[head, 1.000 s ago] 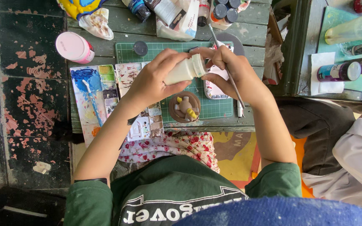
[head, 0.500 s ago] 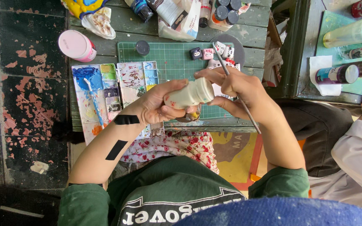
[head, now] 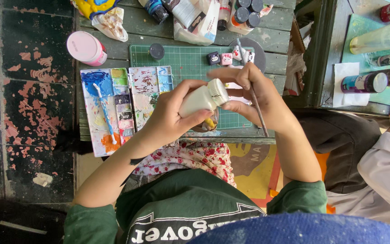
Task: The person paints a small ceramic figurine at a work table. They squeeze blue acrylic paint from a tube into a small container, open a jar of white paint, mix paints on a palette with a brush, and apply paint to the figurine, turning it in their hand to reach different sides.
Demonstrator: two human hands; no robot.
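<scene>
L hand [head: 168, 119] grip wrapped on white bottle [head: 199, 99] | R hand [head: 253, 97] pinches cap [head: 217, 90] + brush [head: 256, 106]

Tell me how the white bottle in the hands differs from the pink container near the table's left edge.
The white bottle is slim, tilted and gripped by the left hand, with the right hand at its cap; the pink container is wider, squat and rests untouched on the table. The bottle is off-white with a ridged cap; the container is pink throughout. Both are closed.

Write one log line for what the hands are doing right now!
left hand: holds white paint bottle | right hand: on bottle cap, holds paintbrush
</scene>
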